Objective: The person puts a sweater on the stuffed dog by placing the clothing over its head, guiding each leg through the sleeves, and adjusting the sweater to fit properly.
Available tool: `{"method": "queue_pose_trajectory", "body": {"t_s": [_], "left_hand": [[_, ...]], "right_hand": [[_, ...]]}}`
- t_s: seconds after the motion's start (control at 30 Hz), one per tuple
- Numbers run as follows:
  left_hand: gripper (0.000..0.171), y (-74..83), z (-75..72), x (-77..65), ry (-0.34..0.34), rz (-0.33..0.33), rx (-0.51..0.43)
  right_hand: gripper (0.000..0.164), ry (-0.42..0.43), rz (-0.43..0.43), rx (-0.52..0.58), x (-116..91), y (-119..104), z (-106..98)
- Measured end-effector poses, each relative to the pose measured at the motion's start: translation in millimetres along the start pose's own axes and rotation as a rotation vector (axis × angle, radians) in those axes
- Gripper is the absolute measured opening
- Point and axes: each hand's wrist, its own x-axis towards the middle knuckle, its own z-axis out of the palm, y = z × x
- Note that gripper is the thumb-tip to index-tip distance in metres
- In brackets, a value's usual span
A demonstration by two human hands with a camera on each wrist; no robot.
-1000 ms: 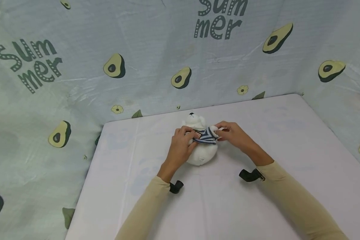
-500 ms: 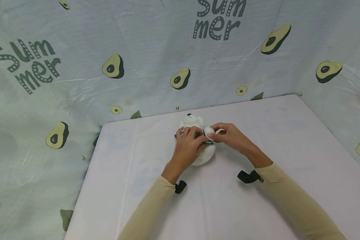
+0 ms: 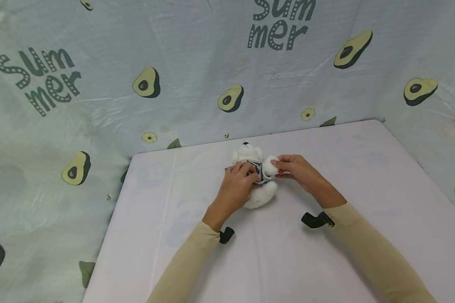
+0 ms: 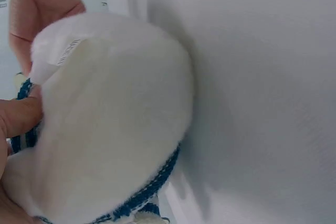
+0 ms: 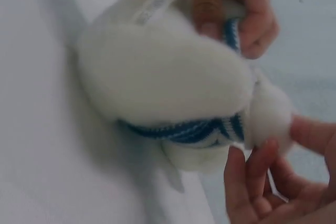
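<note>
A white plush bear [image 3: 246, 153] in a blue-and-white striped knit sweater [image 5: 199, 131] lies on its back on the table, head toward the wall. My left hand [image 3: 232, 191] is over its chest and pinches the sweater's hem; the thumb shows against the blue edge in both wrist views. With thumb and fingertips my right hand [image 3: 299, 169] holds the bear's rounded white paw [image 5: 270, 114], which sticks out of the sleeve. The bear's round bottom [image 4: 121, 93] faces the left wrist camera, a white label [image 5: 155, 8] on it. My left hand hides part of the sweater.
The table [image 3: 314, 261] has a pale cover and meets a cloth-hung wall [image 3: 189, 54] printed with avocados just beyond the bear. Black wrist-camera mounts [image 3: 316, 220] stick out from both sleeves near the tabletop.
My left hand has shifted right across the bear's chest. The right fingers have gone from the striped sleeve to the paw, and more of the white paw now shows outside the sleeve.
</note>
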Motion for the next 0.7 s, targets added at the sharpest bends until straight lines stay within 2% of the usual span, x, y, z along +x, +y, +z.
{"method": "queue_pose_trajectory", "body": {"t_s": [0.07,0.17,0.27,0.4,0.53,0.7], "left_hand": [[0.004,-0.7,2.1,-1.5,0.026,-0.012,-0.04],[0.004,-2.2,4.9,-3.1,0.057,-0.024,-0.11],[0.007,-4.6,5.9,-3.5,0.062,-0.021,-0.151],[0.025,-10.4,2.8,-7.0,0.054,-0.041,-0.235],[0.045,-19.3,-3.2,-16.6,0.078,-0.151,-0.397],[0.05,-25.9,-8.6,-29.8,0.078,-0.364,-0.564]], "right_hand": [[0.043,-0.02,-0.064,-0.072,-2.9,-0.4,2.9],[0.052,-0.042,-0.211,-0.238,-7.1,-1.1,8.6],[0.058,-0.021,-0.348,-0.392,-9.2,-1.4,14.6],[0.053,0.026,-0.423,-0.448,-10.0,-0.2,19.1],[0.05,0.052,-0.431,-0.463,-11.2,-0.7,18.3],[0.047,0.067,-0.395,-0.491,-13.8,-4.1,13.9]]}}
